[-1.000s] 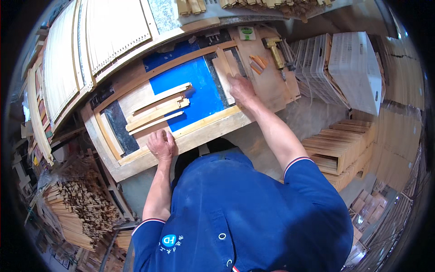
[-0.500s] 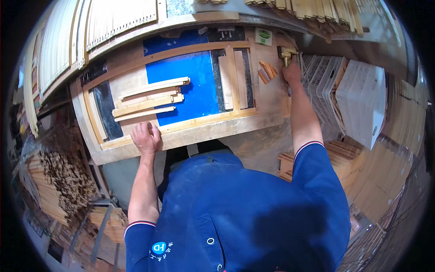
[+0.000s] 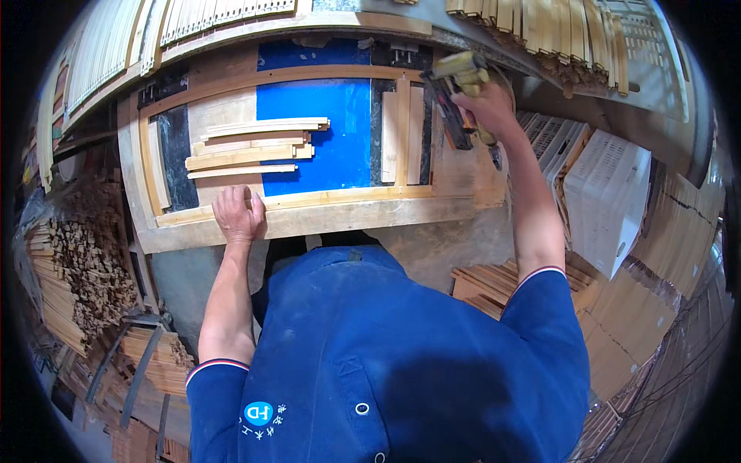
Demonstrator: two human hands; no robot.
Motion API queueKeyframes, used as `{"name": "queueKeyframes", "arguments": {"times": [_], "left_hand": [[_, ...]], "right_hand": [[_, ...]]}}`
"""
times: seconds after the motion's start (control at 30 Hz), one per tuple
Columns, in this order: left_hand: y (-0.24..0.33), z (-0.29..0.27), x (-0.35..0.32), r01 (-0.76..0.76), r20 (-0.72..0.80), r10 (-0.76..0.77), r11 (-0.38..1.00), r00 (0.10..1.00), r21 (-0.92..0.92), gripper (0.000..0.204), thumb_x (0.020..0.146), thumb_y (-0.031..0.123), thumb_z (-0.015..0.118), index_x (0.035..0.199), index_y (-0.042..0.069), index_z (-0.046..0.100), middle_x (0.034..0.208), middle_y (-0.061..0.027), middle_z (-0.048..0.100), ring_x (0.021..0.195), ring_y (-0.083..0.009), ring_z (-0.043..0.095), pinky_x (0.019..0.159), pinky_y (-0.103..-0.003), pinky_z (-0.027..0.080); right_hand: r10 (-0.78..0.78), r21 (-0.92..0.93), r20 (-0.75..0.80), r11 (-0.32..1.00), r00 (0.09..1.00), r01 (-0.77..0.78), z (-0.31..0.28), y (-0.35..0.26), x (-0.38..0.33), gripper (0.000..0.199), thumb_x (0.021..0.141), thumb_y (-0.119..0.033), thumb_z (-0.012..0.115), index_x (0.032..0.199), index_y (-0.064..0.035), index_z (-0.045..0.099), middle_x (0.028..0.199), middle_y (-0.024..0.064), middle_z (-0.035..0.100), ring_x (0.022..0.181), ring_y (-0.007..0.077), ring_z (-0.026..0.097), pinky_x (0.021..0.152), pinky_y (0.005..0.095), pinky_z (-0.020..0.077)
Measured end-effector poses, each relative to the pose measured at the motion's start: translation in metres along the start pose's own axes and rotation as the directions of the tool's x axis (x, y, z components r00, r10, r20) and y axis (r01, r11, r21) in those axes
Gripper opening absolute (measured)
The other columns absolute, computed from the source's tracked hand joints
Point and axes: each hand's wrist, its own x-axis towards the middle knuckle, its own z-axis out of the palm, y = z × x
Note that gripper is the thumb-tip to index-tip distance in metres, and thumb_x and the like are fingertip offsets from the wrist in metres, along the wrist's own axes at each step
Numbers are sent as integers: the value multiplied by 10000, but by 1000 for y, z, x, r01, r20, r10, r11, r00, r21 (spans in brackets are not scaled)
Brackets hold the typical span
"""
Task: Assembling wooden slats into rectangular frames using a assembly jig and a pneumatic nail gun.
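Note:
In my right hand (image 3: 488, 108) is a nail gun (image 3: 461, 77) with a yellowish body and a dark magazine, raised over the right end of the workbench (image 3: 454, 181). My fingers are wrapped round its handle. My left hand (image 3: 240, 213) rests on the near rail of a wooden frame (image 3: 332, 197), the thumb apart and the fingertips partly hidden; it holds nothing I can see. Just beyond it lie several loose wood strips (image 3: 247, 157), side by side across a pale board and a blue panel (image 3: 340, 162). Upright slats (image 3: 390, 139) stand inside the frame's right part.
White plastic crates (image 3: 606, 193) stand right of the bench. Bundled wood strips (image 3: 81, 285) are stacked at the left, and more strips (image 3: 567, 35) lie on a surface at the far right. Stacked boards (image 3: 490, 285) sit on the floor near my right arm.
My right hand has lifted the nail gun from the bench's far right corner and brought it left, toward the frame. My left hand stays on the near rail. The view has shifted slightly.

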Motion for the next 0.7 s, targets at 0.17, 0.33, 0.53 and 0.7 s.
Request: {"name": "queueKeyframes", "arguments": {"times": [0.17, 0.33, 0.53, 0.7], "left_hand": [[2, -2, 1, 7, 1, -7, 1000, 1000, -13, 211, 783, 263, 695, 920, 126, 610, 859, -88, 552, 832, -315, 544, 766, -448, 414], [1, -3, 0, 18, -5, -18, 1000, 1000, -14, 216, 776, 260, 701, 916, 126, 605, 855, -84, 546, 830, -311, 542, 763, -446, 412], [0, -1, 1, 6, -19, -6, 1000, 1000, -16, 229, 765, 255, 706, 924, 124, 607, 855, -81, 542, 841, -310, 542, 762, -448, 410], [-1, -1, -1, 17, -7, -17, 1000, 1000, -15, 237, 765, 258, 707, 932, 121, 610, 864, -84, 545, 854, -312, 544, 767, -450, 410]], "right_hand": [[61, 101, 134, 992, 989, -75, 13, -21, 22, 314, 833, -242, 780, 770, 48, 676, 583, 94, 623, 468, 193, 582, 470, 359, 458], [78, -39, 140, 997, 987, -73, 18, -25, 32, 298, 841, -221, 776, 725, 13, 631, 573, 59, 591, 457, 163, 546, 447, 347, 427], [85, 8, 157, 996, 984, -88, 21, -13, 36, 330, 817, -252, 786, 726, 37, 656, 599, 96, 632, 489, 189, 592, 498, 368, 472], [122, -55, 184, 992, 975, -114, 18, -29, 32, 293, 806, -211, 783, 718, 37, 654, 625, 98, 640, 490, 184, 589, 501, 364, 474]]}}
